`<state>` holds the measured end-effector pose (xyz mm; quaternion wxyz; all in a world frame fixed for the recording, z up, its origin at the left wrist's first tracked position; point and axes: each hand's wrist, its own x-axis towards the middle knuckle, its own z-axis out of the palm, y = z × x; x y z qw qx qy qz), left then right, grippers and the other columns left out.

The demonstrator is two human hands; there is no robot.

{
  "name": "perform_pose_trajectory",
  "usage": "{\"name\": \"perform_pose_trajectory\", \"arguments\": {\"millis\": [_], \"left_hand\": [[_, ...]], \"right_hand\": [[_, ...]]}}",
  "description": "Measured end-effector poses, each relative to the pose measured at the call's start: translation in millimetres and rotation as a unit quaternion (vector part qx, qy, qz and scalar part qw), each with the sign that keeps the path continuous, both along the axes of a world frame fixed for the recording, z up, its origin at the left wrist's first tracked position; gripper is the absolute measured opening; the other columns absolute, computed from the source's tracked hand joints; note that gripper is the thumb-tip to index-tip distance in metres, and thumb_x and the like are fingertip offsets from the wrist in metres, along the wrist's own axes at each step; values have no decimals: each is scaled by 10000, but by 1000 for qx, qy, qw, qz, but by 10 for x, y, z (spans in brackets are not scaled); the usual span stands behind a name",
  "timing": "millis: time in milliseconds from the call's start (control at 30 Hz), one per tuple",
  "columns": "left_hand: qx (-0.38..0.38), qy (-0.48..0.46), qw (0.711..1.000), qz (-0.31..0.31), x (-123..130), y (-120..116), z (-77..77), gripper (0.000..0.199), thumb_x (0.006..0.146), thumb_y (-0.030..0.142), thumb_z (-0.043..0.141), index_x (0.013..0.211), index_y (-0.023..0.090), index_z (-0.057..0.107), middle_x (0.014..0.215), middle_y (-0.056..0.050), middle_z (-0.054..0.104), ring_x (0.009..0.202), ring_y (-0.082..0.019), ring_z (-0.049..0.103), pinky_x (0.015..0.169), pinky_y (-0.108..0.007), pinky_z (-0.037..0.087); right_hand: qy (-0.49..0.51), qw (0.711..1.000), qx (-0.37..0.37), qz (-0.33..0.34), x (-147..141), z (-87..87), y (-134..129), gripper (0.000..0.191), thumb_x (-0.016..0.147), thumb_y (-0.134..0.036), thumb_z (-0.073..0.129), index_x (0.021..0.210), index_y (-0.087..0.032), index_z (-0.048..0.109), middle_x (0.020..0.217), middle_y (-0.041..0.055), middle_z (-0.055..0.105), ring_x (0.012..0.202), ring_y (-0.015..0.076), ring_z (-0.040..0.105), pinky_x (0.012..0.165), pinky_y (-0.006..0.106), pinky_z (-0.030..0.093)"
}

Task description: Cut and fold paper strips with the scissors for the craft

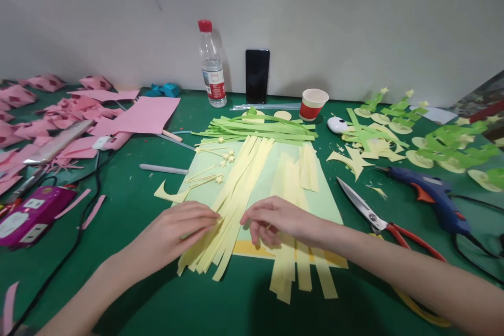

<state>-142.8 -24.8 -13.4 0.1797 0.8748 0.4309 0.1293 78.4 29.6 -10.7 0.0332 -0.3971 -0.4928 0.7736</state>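
Observation:
My left hand [183, 228] reaches in over the left edge of a bundle of long pale yellow paper strips [240, 184]. Its fingers are held together, thumb tip against fingertips, at a small pale bit that I cannot make out against the strips. My right hand [275, 219] hovers just right of this bundle, fingers loosely bent and apart, with nothing plain in them. Beneath it lies a second group of wider yellow strips [289, 273]. Both groups rest on light green paper sheets [260, 197]. Thin strips with little folded stars [219, 178] lie beyond my left hand.
Right of my forearm are red-handled scissors [370, 215] and a blue glue gun [429, 189]. Green strips [255, 130], a paper cup [313, 105], a bottle [212, 73] and a phone [257, 76] stand or lie behind. Pink paper [145, 114] and a purple box [35, 215] are left.

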Motion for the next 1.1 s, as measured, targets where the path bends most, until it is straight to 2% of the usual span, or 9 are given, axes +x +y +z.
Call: {"name": "perform_pose_trajectory", "arguments": {"millis": [133,233,367,567,733,833,900,1000,1100], "left_hand": [[101,-33,994,25,213,-136,72,284,907,227,373,890,230,656,878,-46,704,815,-162,625,727,-286,502],[148,-34,988,-34,382,-243,128,203,868,149,447,897,241,626,842,-13,709,735,-146,623,689,-267,503],[200,-75,973,-88,504,-282,125,170,865,123,455,904,182,609,807,-5,703,694,-129,612,683,-249,498],[218,-102,967,-84,506,-258,23,146,867,111,461,887,145,602,811,-21,702,710,-137,611,667,-249,498],[219,-98,967,-86,466,-272,49,119,841,110,507,891,144,610,818,-34,709,698,-140,625,648,-245,519],[227,-102,965,-88,439,-286,111,124,846,116,502,880,145,618,781,-27,714,669,-126,629,637,-230,528],[233,-113,963,-76,419,-297,145,143,858,110,478,866,146,616,748,-25,714,658,-116,633,625,-215,532],[238,-104,963,-70,380,-317,148,151,859,99,464,852,148,607,729,-31,714,652,-117,637,597,-213,538],[239,-87,964,-71,322,-345,93,164,864,109,452,882,157,608,748,-32,714,659,-122,637,607,-230,547]], "right_hand": [[39,997,-64,-9,-16,-29,-20,303,877,-289,384,705,-118,565,510,-10,547,329,27,363,357,167,258],[56,995,-63,-51,23,-13,26,357,865,-271,425,536,-135,435,415,-80,388,328,2,255,361,146,199],[56,995,-52,-71,86,9,161,379,844,-240,472,499,-145,350,408,-101,298,343,-2,222,361,143,155],[47,996,-73,-18,4,-39,268,355,825,-257,506,514,-143,377,421,-100,292,337,-4,190,345,151,110],[39,998,-53,-15,-108,-87,297,292,813,-214,542,567,-145,401,430,-114,263,342,-2,187,335,146,116],[20,999,-13,-35,-122,-93,420,353,825,-221,544,540,-153,346,434,-120,225,340,-1,182,322,138,146],[2,999,14,-41,-118,-80,554,295,848,-224,518,587,-131,416,461,-109,285,343,3,222,317,132,196],[-25,997,56,-48,-115,-32,788,160,868,-242,492,798,-105,536,620,-51,487,433,25,412,382,146,356],[-45,992,103,-59,-128,30,1010,198,869,-268,488,986,-117,540,861,26,577,657,95,560,556,239,487]]}}
